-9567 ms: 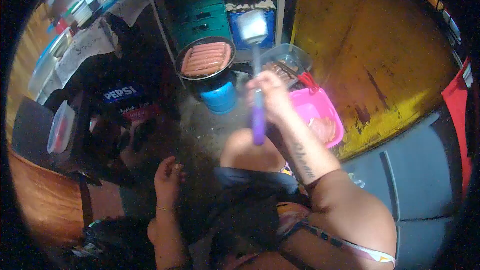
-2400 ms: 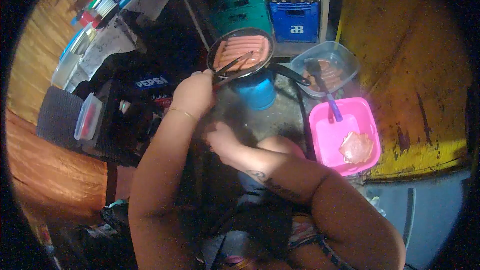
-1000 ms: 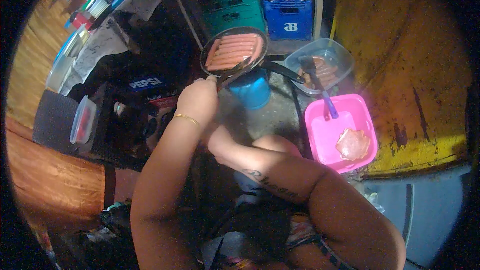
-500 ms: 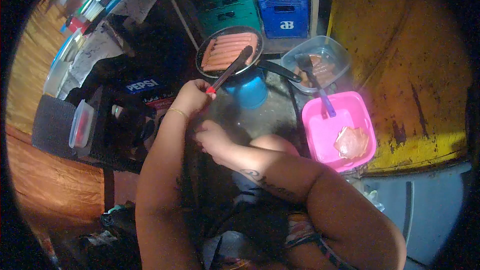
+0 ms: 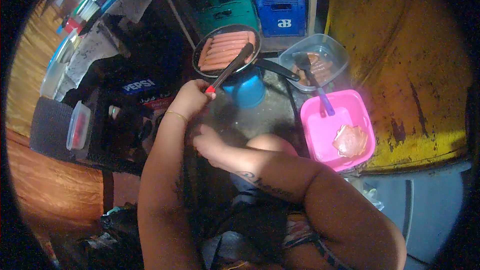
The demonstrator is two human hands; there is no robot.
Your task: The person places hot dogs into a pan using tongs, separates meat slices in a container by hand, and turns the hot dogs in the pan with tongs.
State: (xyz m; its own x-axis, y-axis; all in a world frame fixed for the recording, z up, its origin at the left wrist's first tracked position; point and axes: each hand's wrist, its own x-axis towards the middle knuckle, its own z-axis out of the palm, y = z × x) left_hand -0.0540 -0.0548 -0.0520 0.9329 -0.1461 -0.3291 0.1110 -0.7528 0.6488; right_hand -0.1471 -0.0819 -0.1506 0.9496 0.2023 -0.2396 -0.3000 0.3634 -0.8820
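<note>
My left hand (image 5: pixel 192 99), with a thin bracelet at its wrist, is closed around the red-trimmed handle of dark tongs (image 5: pixel 232 67). The tongs reach over a round frying pan (image 5: pixel 215 75), and their tips lie over the hotdogs (image 5: pixel 227 50) at its right side. Several of these pink hotdogs lie side by side in the pan. Below the left hand, my right hand (image 5: pixel 209 142) is held low with its fingers curled; whether something is in them is hidden. The pan's black handle (image 5: pixel 277 69) points right, above a blue round stand (image 5: pixel 250 90).
Right of the pan, a clear plastic tub (image 5: pixel 340 60) contains more hotdogs. A spatula (image 5: pixel 315 80) with a purple handle spans it and a pink basin (image 5: pixel 312 142), which holds round pale slices (image 5: pixel 350 141). Crates, one blue (image 5: pixel 280 20), stand behind; a lidded container (image 5: pixel 78 127) is at left.
The view has shifted slightly. My left hand keeps the tongs over the same side of the pan, and the fingers of my right hand look a little more curled.
</note>
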